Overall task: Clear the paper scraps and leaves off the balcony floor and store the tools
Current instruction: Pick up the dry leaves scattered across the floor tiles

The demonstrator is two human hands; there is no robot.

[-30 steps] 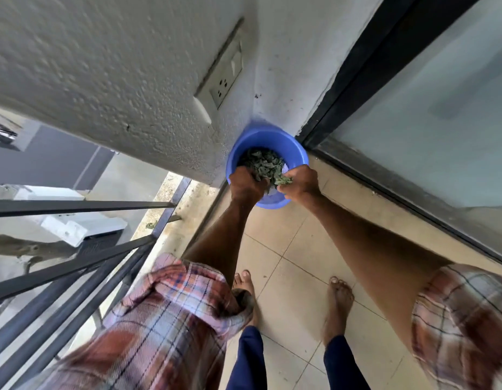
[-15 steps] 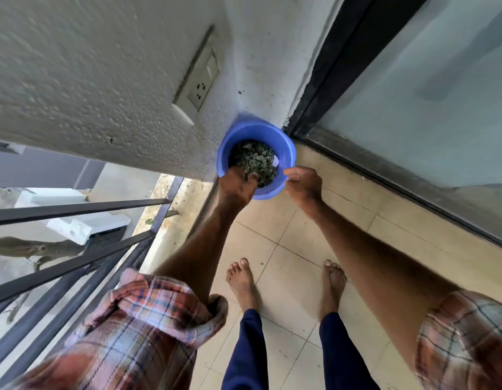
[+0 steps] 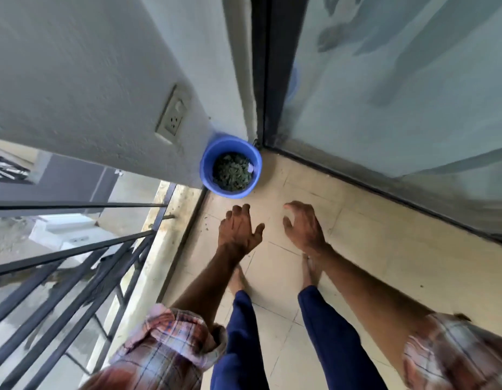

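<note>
Blue bucket [image 3: 209, 175] sits on the balcony floor [image 3: 356, 263], tucked into the corner where the wall meets the glass door [image 3: 399, 94] frame. It holds a bed of dry green leaves [image 3: 230, 174] well below the rim, plus one pale paper scrap [image 3: 251, 168] at 3 o'clock inside. Likely light: thin plastic, loose crumbly fill that spills if tipped. Best grip looks like the rim at 9 and 3 o'clock; can't tell if there's a handle. Left hand [image 3: 240, 230] at the bucket's 6 o'clock, right hand [image 3: 303, 228] at 5 o'clock, both empty, fingers loosely spread, clear of the bucket. A few specks [image 3: 207, 223] lie near the floor edge.
</note>
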